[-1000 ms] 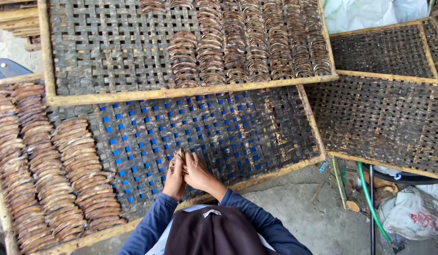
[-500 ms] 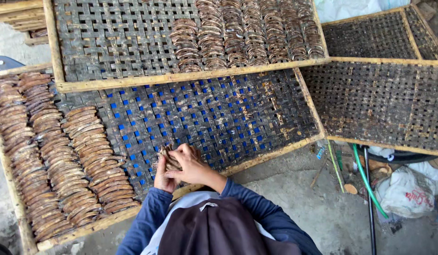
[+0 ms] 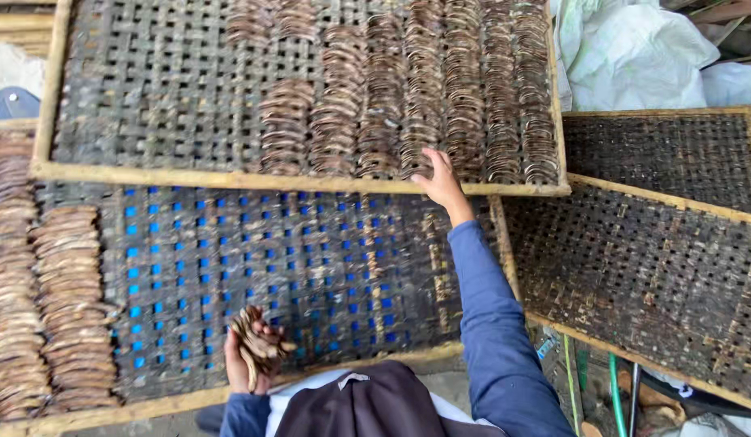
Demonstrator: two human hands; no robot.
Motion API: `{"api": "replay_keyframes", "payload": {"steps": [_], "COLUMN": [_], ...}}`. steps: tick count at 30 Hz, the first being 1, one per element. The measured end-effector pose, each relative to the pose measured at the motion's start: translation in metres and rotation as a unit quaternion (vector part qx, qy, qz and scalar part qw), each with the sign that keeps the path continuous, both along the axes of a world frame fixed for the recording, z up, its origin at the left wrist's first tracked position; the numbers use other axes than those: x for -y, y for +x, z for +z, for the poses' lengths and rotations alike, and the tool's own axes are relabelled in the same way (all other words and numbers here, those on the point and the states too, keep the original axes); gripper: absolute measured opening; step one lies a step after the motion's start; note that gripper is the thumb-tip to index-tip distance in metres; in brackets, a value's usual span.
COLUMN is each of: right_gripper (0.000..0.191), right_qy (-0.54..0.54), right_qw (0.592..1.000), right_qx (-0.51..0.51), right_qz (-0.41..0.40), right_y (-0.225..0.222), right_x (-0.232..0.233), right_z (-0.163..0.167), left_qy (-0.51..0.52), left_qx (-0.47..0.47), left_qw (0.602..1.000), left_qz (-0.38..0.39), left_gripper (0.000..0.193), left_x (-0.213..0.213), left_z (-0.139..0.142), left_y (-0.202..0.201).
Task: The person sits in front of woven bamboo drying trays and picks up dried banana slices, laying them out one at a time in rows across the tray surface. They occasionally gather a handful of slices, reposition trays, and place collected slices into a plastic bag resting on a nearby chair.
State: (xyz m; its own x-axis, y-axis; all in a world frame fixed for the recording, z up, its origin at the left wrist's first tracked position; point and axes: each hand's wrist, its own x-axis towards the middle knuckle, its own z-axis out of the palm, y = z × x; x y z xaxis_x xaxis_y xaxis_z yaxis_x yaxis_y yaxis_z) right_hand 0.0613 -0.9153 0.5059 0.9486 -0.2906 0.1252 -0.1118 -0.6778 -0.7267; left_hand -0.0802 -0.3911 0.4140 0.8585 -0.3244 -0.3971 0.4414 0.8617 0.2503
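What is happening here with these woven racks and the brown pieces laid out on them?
A person in blue sleeves works at woven drying racks. The left hand holds a bundle of thin brown curved strips over the near rack. The right hand reaches to the rows of strips on the far rack, touching them near its wooden frame.

Bare woven mesh (image 3: 310, 267) lies open between the stacked pieces (image 3: 60, 307) and upper tray frame (image 3: 230, 180).
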Motion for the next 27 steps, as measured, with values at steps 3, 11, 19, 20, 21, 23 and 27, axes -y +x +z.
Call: {"api": "replay_keyframes", "payload": {"steps": [3,11,19,20,21,23,27], "right_gripper": [0.102,0.1,0.06,0.058,0.056,0.045,0.033], "right_qy": [-0.041,-0.194,-0.234,-0.241,-0.249,-0.262,-0.23], "right_qw": [0.996,0.976,0.965,0.961,0.956,0.951,0.956], "right_qx": [-0.04,-0.072,-0.108,-0.127,-0.148,-0.157,-0.183], "right_qz": [0.068,0.063,0.052,0.042,0.034,0.039,0.025], "right_y": [0.023,0.035,0.018,0.015,0.012,0.007,-0.001], "right_x": [0.022,0.025,0.006,0.003,0.001,0.002,0.009], "right_z": [-0.009,-0.054,-0.072,-0.069,-0.065,-0.058,-0.051], "left_qy": [0.024,0.034,0.098,0.067,0.035,0.016,0.034], "left_qx": [-0.033,-0.042,-0.077,-0.058,-0.042,-0.028,-0.029], "left_qw": [0.999,0.998,0.992,0.995,0.997,0.997,0.994], "left_qz": [-0.011,-0.015,-0.031,-0.042,-0.053,-0.071,-0.103], "left_gripper": [0.059,0.068,0.058,0.058,0.058,0.058,0.057], "left_x": [0.035,0.055,0.065,0.07,0.074,0.083,0.087], "left_z": [0.003,0.005,-0.006,-0.006,-0.005,-0.004,-0.008], "left_y": [-0.026,-0.065,-0.038,-0.029,-0.023,-0.015,-0.003]}}
